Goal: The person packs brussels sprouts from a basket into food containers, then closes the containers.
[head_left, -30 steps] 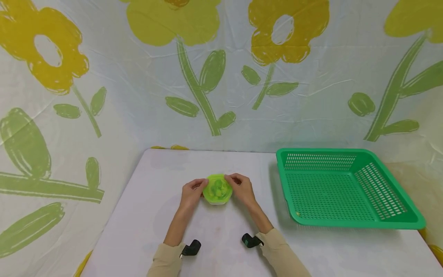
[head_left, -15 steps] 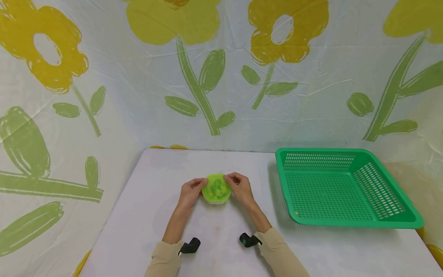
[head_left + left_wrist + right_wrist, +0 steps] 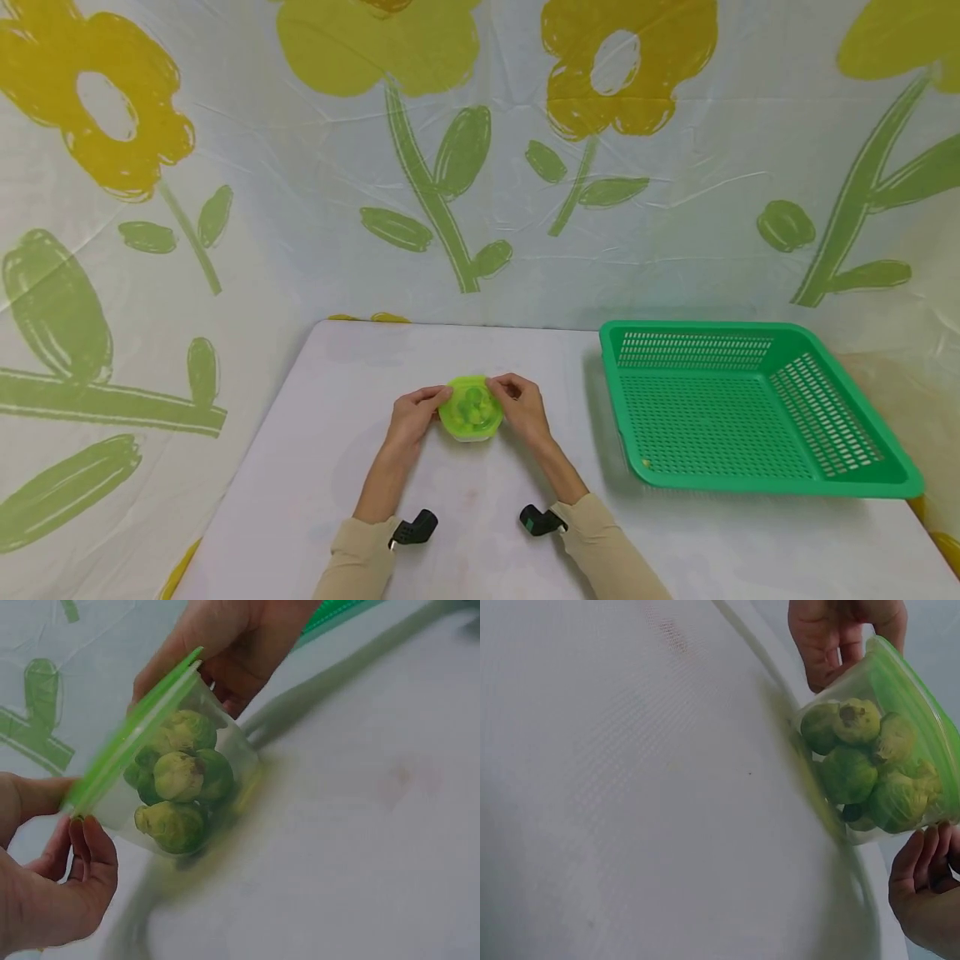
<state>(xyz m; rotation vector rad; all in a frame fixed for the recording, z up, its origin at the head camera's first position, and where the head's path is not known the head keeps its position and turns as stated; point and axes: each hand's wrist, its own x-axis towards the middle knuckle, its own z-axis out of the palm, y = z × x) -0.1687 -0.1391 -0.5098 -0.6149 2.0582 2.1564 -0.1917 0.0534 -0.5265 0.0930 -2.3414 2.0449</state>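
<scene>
A clear plastic food container (image 3: 240,750) with a bright green see-through lid (image 3: 471,398) is held level over the middle of the white table. Through its wall several Brussels sprouts (image 3: 847,776) show, heaped inside. My left hand (image 3: 411,417) pinches the left edge at the lid, thumb on top and curled fingers under the rim. Opposite it, my right hand (image 3: 523,410) grips the right edge in the same way. The lid lies along the container's rim in the left wrist view, with a pale line between two green edges. A shadow falls on the table beneath.
To the right stands a large green plastic basket (image 3: 716,425) with slotted walls, a small yellowish speck near its front left corner. The white table (image 3: 315,467) ends at the back against a hanging cloth (image 3: 300,167) printed with yellow flowers.
</scene>
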